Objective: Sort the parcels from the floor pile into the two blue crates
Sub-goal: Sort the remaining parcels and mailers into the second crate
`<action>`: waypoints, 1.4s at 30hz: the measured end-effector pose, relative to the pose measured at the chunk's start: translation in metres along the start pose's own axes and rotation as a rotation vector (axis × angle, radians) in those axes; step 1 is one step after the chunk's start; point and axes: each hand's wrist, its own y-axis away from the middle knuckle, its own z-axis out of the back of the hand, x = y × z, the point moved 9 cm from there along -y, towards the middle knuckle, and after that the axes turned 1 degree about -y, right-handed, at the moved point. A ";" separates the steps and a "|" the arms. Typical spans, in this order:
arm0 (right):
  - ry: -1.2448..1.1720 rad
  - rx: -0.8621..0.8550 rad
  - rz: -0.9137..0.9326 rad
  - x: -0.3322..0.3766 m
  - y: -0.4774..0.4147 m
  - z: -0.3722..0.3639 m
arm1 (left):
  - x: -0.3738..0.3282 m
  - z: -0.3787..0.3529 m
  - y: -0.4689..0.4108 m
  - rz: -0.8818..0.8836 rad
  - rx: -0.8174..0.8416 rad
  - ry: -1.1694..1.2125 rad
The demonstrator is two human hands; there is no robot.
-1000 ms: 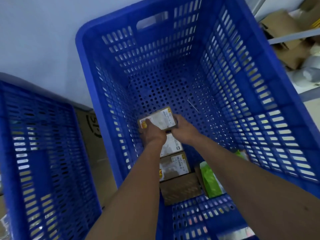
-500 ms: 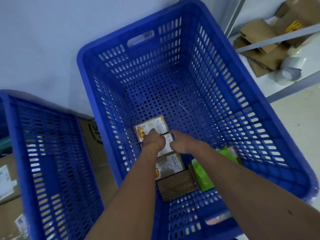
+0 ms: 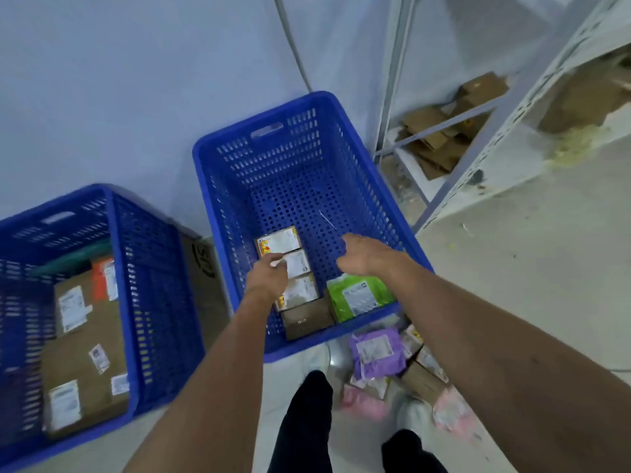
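Observation:
The right blue crate point(image 3: 218, 213) holds a row of small brown boxes along its left wall; the farthest box point(image 3: 278, 241) shows a white and yellow label. A green mailer point(image 3: 358, 297) lies at the crate's near right. My left hand point(image 3: 268, 278) hovers over the box row, fingers loosely curled, holding nothing. Above the crate floor, my right hand point(image 3: 358, 256) hangs empty with relaxed fingers. The left blue crate point(image 3: 133, 302) contains large brown cartons point(image 3: 82, 356). On the floor by my feet lies the parcel pile, with a purple mailer point(image 3: 377, 353) on top.
A metal shelf frame point(image 3: 478, 158) with cardboard scraps point(image 3: 440, 138) stands at the right. A flat carton point(image 3: 205, 261) leans between the two crates. A grey cable point(image 3: 293, 46) runs down the wall behind. Pink bags point(image 3: 450, 414) lie near my shoes.
Both hands let go of the labelled box and drew back and up out of the crate. The view pulled back, so the left crate's contents and the floor pile came into sight.

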 end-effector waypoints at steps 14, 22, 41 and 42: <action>0.073 -0.188 0.075 -0.059 0.197 -0.022 | 0.035 0.004 0.252 -0.041 -0.214 0.085; 0.091 -0.243 0.034 -0.099 0.278 -0.071 | 0.078 -0.029 0.328 -0.066 -0.139 0.102; 0.153 -0.132 -0.195 -0.290 0.392 -0.178 | 0.141 -0.214 0.424 -0.055 0.128 0.043; 0.147 -0.116 -0.203 -0.306 0.389 -0.180 | 0.139 -0.225 0.424 -0.047 0.139 0.037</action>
